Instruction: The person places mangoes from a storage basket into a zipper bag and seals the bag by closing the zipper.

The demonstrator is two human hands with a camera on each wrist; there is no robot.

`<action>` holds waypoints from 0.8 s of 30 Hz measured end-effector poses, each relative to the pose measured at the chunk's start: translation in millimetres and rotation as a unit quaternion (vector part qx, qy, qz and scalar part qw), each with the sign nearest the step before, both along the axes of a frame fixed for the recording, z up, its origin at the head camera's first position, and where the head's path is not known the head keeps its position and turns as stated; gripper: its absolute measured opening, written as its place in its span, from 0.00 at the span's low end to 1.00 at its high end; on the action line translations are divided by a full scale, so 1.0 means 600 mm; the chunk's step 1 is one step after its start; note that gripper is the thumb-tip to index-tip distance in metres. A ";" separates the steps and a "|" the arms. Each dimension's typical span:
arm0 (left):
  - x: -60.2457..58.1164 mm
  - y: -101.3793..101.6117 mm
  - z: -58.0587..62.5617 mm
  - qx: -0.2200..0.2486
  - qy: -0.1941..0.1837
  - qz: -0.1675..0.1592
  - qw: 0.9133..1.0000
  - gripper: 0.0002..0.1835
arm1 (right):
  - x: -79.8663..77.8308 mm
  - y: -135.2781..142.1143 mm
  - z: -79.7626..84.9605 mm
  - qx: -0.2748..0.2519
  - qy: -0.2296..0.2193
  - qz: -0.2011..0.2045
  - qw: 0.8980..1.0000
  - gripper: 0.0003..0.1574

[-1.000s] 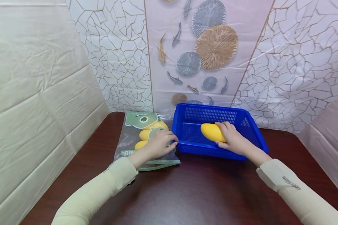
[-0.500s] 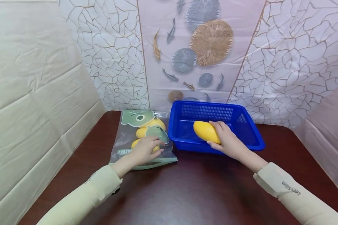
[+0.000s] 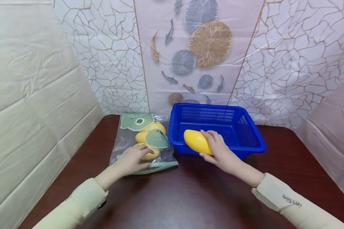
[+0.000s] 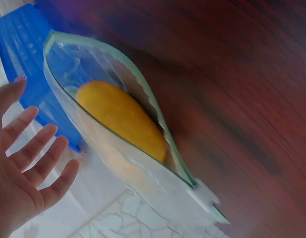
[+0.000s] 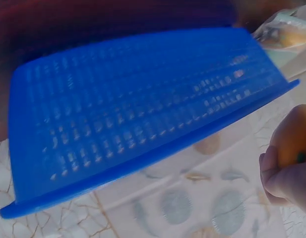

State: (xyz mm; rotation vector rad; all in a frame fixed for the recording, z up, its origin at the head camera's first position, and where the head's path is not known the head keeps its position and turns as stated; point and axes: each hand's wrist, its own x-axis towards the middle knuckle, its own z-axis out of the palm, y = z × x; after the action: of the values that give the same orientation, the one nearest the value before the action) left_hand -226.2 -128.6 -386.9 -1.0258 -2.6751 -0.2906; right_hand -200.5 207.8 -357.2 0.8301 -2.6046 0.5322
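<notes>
Tabletop (image 3: 195, 190) of dark reddish-brown wood fills the lower part of the head view, hemmed in by hung sheeting: plain cream sheeting at 9 o'clock, a white crackle pattern at 11 and 2 o'clock, and a pale panel printed with fish and round fan shapes at 12 o'clock.

The right hand (image 3: 219, 152) holds a yellow mango (image 3: 197, 142) with fingers curled round its right end. The mango hangs over the front left rim of the blue basket (image 3: 247, 144), at about 1 o'clock from the middle of the table. Its long axis runs from 10 o'clock to 4 o'clock, the free rounded end pointing toward 10 o'clock and the other end buried in the palm. In the right wrist view only fingertips against orange-yellow skin show at the edge, with the basket's perforated wall blurred behind.

The basket stands at 12 o'clock near the back wall; nothing shows on the visible part of its floor.

The left hand (image 3: 133, 159) lies flat, fingers relaxed and spread, on a clear plastic bag (image 3: 123, 140) printed with green cartoon figures, at 11 o'clock, just beside the basket. Inside the bag lie more mangoes (image 3: 149, 127). The left wrist view shows the open palm beside the bag's mouth with one mango inside.
</notes>
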 end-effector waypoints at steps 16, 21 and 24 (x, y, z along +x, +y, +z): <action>0.019 -0.048 -0.020 -0.030 -0.003 0.008 1.000 0.29 | 0.030 -0.023 -0.026 0.005 -0.016 0.015 1.000 0.46; 0.020 -0.060 -0.032 -0.042 0.026 0.011 0.999 0.32 | 0.034 -0.031 -0.032 0.005 -0.016 0.024 1.000 0.45; 0.019 -0.064 -0.036 -0.037 0.041 0.010 0.998 0.30 | 0.035 -0.036 -0.035 0.008 -0.016 0.031 0.999 0.45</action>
State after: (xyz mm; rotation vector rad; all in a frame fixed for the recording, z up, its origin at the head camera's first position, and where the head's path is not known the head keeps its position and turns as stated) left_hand -214.8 -166.9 -408.3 -1.0081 -2.6381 -0.1438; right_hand -179.6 186.3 -378.0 0.9166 -2.6232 0.5460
